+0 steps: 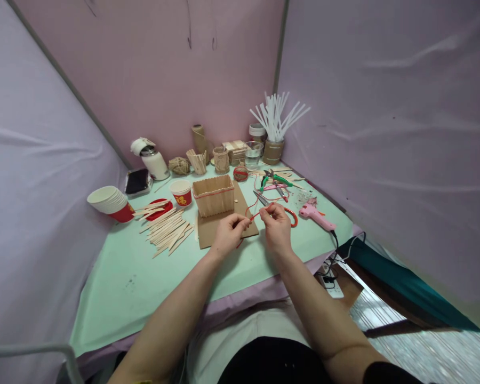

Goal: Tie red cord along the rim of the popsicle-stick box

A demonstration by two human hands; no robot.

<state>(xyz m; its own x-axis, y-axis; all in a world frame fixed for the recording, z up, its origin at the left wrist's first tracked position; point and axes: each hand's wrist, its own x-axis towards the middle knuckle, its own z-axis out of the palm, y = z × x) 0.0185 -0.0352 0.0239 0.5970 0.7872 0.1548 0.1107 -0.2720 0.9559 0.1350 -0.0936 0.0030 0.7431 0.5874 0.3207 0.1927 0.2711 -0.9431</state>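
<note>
A red cord (pixel 256 215) runs between my two hands over the front of the table. My left hand (pixel 231 233) pinches it on one side, and a short end hangs below the fingers. On the other side my right hand (pixel 277 226) grips the same cord between thumb and fingertips. Just beyond my left hand, a box of wooden craft sticks (pixel 214 197) with a red line round its top stands on a cardboard sheet (pixel 212 232). Scissors with orange handles (pixel 292 217) lie behind my right hand, partly hidden by it. Loose cord trails back toward a red ball of string (pixel 240 173).
Loose craft sticks (pixel 168 232) and paper cups (pixel 111 202) lie at the left. Green-handled pliers (pixel 282 180) rest behind the scissors. A pink glue gun (pixel 317 216) with its cable is at the right. Jars, twine and a glass of water (pixel 253 154) line the back.
</note>
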